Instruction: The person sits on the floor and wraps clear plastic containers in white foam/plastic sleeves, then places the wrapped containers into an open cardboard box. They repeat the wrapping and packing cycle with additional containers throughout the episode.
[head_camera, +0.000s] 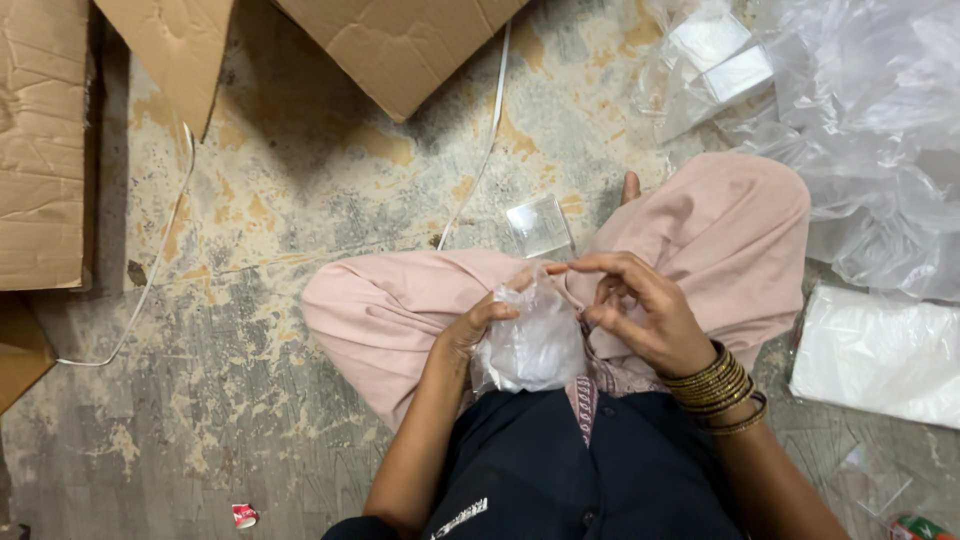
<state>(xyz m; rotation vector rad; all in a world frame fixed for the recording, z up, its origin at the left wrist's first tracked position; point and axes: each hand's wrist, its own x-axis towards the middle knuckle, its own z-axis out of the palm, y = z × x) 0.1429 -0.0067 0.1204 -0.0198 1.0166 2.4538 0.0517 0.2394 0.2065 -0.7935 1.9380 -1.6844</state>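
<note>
The left hand (478, 325) grips a crumpled, translucent clear plastic bag (530, 345) resting in the person's lap; the right hand (640, 310), at three o'clock of it, pinches the bag's top edge with curled fingertips.

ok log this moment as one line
left hand: grips clear plastic bag | right hand: fingers pinch bag top | seated on floor
</note>
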